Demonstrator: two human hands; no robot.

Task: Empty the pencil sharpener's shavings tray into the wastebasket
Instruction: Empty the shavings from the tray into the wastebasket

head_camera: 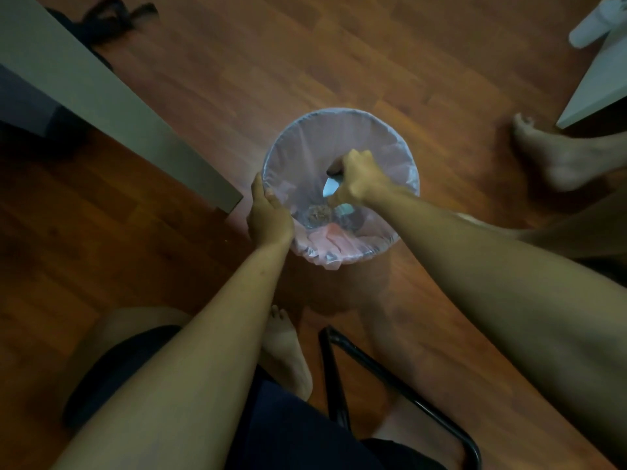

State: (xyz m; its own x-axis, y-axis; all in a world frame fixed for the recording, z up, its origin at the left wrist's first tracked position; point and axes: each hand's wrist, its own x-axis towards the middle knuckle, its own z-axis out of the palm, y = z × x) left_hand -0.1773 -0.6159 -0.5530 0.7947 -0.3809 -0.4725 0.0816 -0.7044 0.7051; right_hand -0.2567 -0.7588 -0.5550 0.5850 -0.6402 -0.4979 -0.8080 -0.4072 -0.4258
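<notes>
A round wastebasket [380, 130] lined with a thin clear bag stands on the wooden floor in the middle of the view. My left hand [269, 213] grips its left rim. Over the basket's opening, my right hand [359, 178] is closed on the small shavings tray [330, 188], a light blue and dark piece mostly hidden by my fingers. A heap of brown pencil shavings [317, 215] lies at the bottom of the bag, beside pink paper scraps [330, 237].
A grey table edge [112, 106] runs diagonally at the left. A white table corner [593, 89] is at the upper right. My bare feet [288, 354] and a black chair frame [390, 374] lie below, and my other foot [556, 154] sits right of the basket.
</notes>
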